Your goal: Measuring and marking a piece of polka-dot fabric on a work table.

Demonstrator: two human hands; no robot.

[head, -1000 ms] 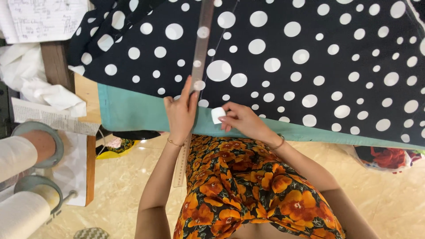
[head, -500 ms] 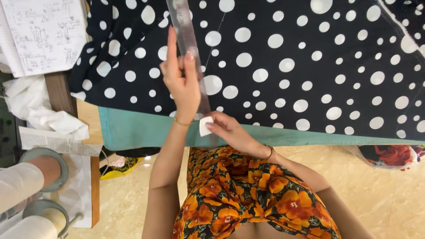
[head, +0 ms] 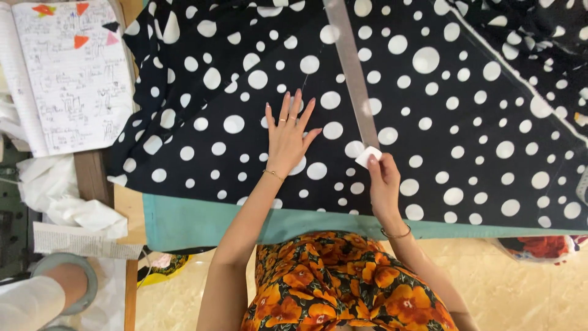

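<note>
Left hand (head: pixel 288 132) lies flat, fingers spread, palm down on the black fabric with white dots (head: pixel 233 122), which covers most of the worktop (head: pixel 202 224). It pins the cloth and holds nothing; no grip closed on anything.

Right hand (head: pixel 383 184) pinches a small white piece of tailor's chalk (head: pixel 368 157) between thumb and fingertips, grip closed tight round it. The chalk's edge touches the fabric right at the near end of a long clear ruler (head: pixel 352 67), which lies on the cloth and runs away from the person, tilted slightly left toward the top edge of the view.

Progress, judged from the layout: fabric spread and smoothed, ruler placed, chalk at the ruler's lower end. A thin pale line (head: pixel 304 81) shows on the cloth just above the left fingertips, probably an earlier chalk mark, though it is too faint to be sure. No line is readable along the ruler itself. Marking along that edge looks barely begun or not yet visible; any cutting is undone.

Off to the left: an open notebook (head: pixel 67 73) with handwritten sketches and coloured paper bits, white cloth scraps (head: pixel 67 202) below it. Another person's white sleeve (head: pixel 30 303) enters at the lower left corner.

Hidden or cut off: far end of the ruler leaves the frame; fabric's right side runs out of view; the chalk's contact point is partly masked by the fingers
</note>
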